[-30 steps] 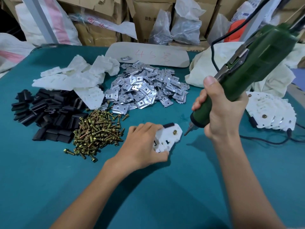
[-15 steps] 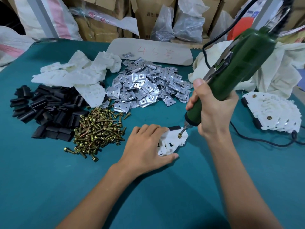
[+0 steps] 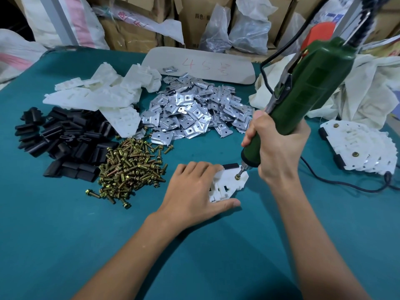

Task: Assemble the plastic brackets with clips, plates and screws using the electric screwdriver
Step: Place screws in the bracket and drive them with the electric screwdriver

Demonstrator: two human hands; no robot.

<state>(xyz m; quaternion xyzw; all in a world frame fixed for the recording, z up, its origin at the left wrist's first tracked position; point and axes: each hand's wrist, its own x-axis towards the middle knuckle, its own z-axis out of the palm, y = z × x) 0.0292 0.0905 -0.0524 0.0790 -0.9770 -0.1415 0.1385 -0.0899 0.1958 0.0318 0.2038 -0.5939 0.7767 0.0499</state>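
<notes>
One bracket lies midway on the table, our left hand pressing it with flat fingers; our right hand grips the screwdriver, its length leaning up-right, bit on the screw. Spare screws, plates, clips lie left.

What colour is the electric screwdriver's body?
Dark green; the electric screwdriver shows best in the head view.

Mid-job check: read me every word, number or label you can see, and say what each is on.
"45" in red handwriting, then one character I cannot read surely: on the pale board.
"颜色" in black print: on the cardboard box at the back; what follows is hidden.
Blue print on the white sack, upper right: too blurred to read.
Red print on the white sheet, upper left: too blurred to read.
No readable marking on the electric screwdriver.
</notes>
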